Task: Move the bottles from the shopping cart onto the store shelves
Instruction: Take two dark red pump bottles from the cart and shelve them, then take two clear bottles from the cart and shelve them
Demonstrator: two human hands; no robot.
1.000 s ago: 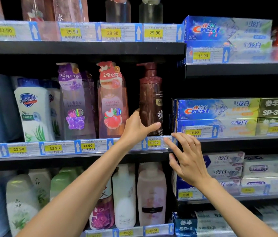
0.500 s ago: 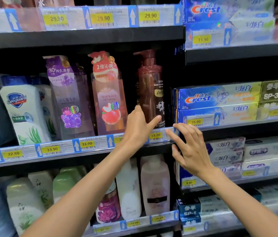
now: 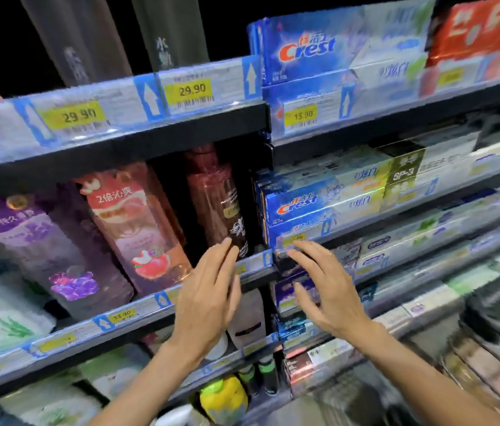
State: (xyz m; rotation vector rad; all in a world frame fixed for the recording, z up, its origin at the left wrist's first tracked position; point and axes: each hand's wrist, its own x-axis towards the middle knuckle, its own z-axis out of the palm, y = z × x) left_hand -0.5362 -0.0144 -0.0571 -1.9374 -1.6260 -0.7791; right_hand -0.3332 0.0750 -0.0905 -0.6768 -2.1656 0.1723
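Two hands (image 3: pixel 208 290), three bottles (image 3: pixel 218 201) on middle shelf, three Crest boxes (image 3: pixel 307 49)

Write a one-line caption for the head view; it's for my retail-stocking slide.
Both open hands, left hand and right hand, hover before a dark red pump bottle standing on the shelf.

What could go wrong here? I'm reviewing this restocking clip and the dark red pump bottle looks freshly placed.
1. The dark red pump bottle stands at the shelf's right end, leaning in this tilted view. The left hand has straight fingers near its base and could nudge it over.
2. It stands close to the pink bottle, so a knock might tip that too.
3. The right hand hovers by the price strip and might snag a tag.
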